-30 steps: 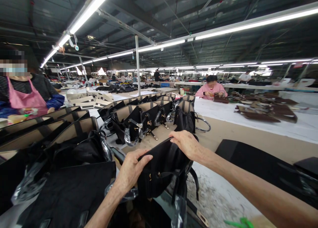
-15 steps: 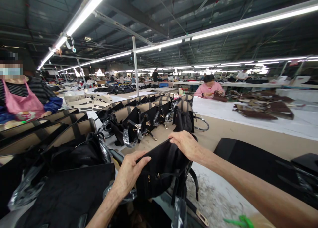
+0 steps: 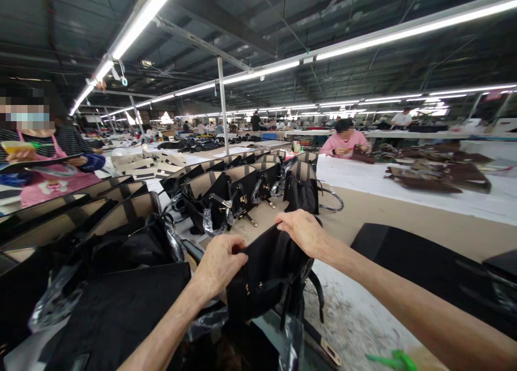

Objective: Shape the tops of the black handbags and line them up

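Note:
A black handbag (image 3: 264, 271) with gold fittings and straps stands upright in front of me. My right hand (image 3: 301, 232) pinches its top rim at the far side, thumb towards me. At the near left corner of that rim, my left hand (image 3: 221, 262) has its fingers curled and the thumb along the edge. A strap with a gold metal end (image 3: 331, 354) and clear plastic wrap (image 3: 291, 338) hang below the bag. Left of my forearm lies a flat black bag panel (image 3: 133, 301).
Rows of black bags (image 3: 205, 185) with beige linings stand ahead and at left. A black panel (image 3: 416, 268) lies on the brown board (image 3: 343, 204) at right. A green-tied object (image 3: 398, 360) is at lower right. Co-workers sit at left (image 3: 52, 172) and far right (image 3: 347, 142).
My left hand's fingers have curled in more at the bag's corner. My right hand keeps its grip. The co-worker at left has lifted a dark flat piece and a yellow object.

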`<state>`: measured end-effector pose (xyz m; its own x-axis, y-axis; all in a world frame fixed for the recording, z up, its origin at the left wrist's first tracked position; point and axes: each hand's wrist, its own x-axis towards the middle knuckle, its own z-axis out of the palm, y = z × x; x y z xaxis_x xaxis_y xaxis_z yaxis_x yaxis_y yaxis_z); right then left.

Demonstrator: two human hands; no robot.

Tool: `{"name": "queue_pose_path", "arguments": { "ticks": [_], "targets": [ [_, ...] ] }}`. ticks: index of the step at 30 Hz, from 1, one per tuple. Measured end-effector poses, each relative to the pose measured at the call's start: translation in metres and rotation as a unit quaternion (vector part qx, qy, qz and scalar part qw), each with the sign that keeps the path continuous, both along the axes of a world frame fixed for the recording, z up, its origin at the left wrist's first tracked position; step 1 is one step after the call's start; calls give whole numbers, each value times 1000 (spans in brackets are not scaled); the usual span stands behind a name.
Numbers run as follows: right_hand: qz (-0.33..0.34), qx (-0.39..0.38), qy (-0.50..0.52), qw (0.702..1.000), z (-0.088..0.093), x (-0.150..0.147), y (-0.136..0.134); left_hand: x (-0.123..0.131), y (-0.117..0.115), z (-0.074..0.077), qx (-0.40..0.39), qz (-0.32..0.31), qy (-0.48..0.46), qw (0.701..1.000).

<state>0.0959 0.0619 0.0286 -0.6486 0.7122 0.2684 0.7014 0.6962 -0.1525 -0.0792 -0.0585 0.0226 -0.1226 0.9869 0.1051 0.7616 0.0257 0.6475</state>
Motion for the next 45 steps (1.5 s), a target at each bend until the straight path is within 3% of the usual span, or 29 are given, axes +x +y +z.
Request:
{"name": "queue_pose_path", "arguments": {
  "ticks": [7, 12, 15, 18, 20, 22, 25, 27, 32, 36, 41, 45],
  "targets": [
    [1, 24, -29, 999, 2, -2, 5, 17, 28, 21, -39, -55, 166, 984],
    [7, 21, -29, 999, 4, 1, -2, 39, 73, 20, -38, -96, 211, 972],
    [8, 30, 15, 999, 7, 10, -10, 41, 88, 15, -39, -109, 200, 973],
    [-36, 93, 63, 993, 9, 28, -11, 38, 90, 9, -29, -101, 205, 973],
    [-89, 80, 86, 989, 7, 43, -2, 35, 89, 8, -21, -107, 202, 973],
    [-118, -22, 98, 988, 2, 57, 13, 34, 89, 10, -24, -117, 195, 973],
    [-92, -206, 100, 969, -8, 69, 38, 37, 94, 12, -32, -133, 186, 973],
    [-76, -250, 102, 960, -11, 71, 47, 39, 99, 13, -32, -141, 183, 972],
    [-51, -206, 82, 974, -10, 73, 52, 37, 104, 10, -7, -183, 170, 968],
    [11, -227, 49, 973, -10, 81, 55, 30, 98, 12, -6, -224, 150, 963],
    [30, -194, 40, 980, -8, 81, 56, 28, 96, 16, -15, -232, 158, 960],
    [63, -173, 27, 983, -5, 81, 54, 29, 98, 13, 25, -248, 188, 950]
  ]
}}
